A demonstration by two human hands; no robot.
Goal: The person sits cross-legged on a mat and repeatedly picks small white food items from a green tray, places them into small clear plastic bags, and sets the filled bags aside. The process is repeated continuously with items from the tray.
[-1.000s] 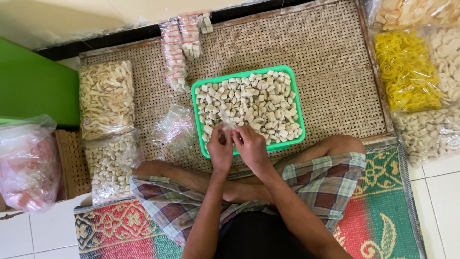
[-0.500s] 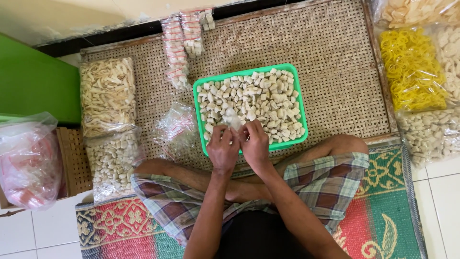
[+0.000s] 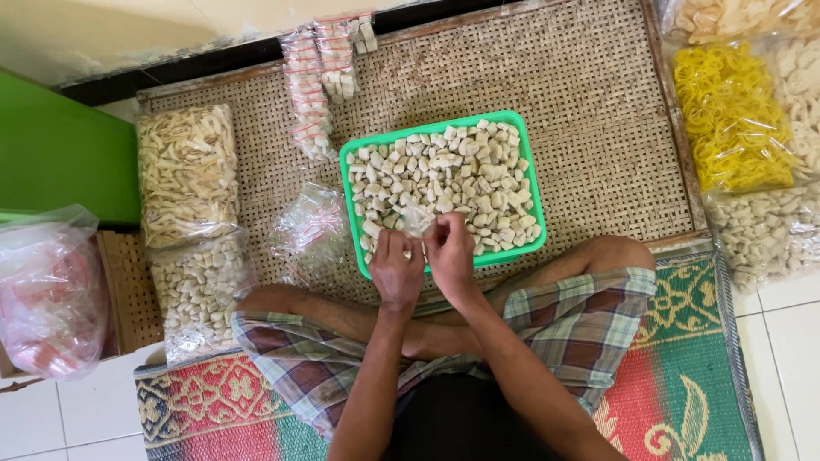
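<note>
Woven rattan mat (image 3: 598, 111) covers the floor, with a patterned rug (image 3: 683, 376) at its near edge. On the mat: large bag of pale strip crackers (image 3: 186, 171) at left, bag of yellow crackers (image 3: 730, 115) at right. Green plastic tray (image 3: 523, 149), centre, filled with pale cracker pieces (image 3: 453, 171). Left hand (image 3: 396, 271) and right hand (image 3: 450, 253) meet at the tray's near edge, fingers closed on a small clear plastic bag (image 3: 417, 218) held between them.
</note>
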